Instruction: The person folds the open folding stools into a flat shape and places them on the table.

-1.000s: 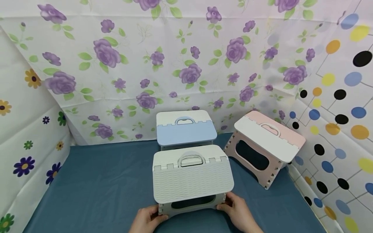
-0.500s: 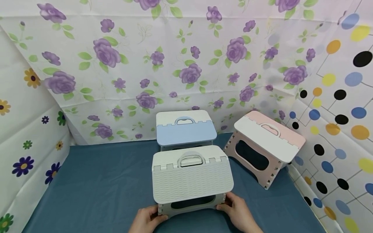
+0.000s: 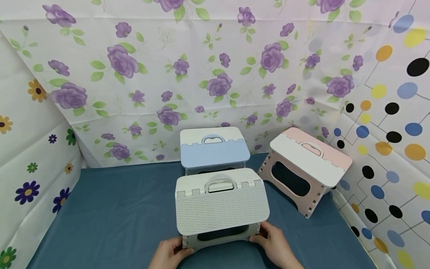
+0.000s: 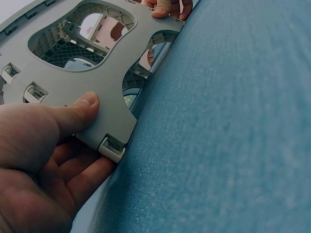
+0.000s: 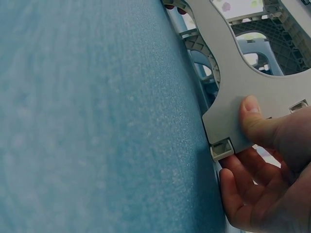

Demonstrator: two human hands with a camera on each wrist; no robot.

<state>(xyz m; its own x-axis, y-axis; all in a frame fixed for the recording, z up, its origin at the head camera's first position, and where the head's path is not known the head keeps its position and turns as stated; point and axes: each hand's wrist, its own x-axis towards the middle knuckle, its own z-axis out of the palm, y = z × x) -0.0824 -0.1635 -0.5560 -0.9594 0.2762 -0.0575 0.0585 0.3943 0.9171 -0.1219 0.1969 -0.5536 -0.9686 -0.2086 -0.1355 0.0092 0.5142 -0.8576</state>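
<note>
A folding step stool (image 3: 221,209) with a white and pale grey top and grey legs stands upright on the blue cloth at the front. My left hand (image 3: 170,253) grips the lower left corner of its front leg panel, thumb on the front face (image 4: 109,104) and fingers behind the edge. At the opposite lower corner my right hand (image 3: 273,244) pinches the same panel; in the right wrist view its thumb presses the grey leg panel (image 5: 228,104) and the fingers curl beneath the side. The stool's carry handle (image 3: 220,184) lies flat in the top.
Right behind stands a blue and white folding stool (image 3: 215,153), partly hidden by the front one. A pink and white stool (image 3: 307,164) stands angled at the right. A floral sheet (image 3: 147,74) hangs at the back, a dotted sheet (image 3: 386,157) at the right. Blue cloth (image 3: 124,209) covers the table.
</note>
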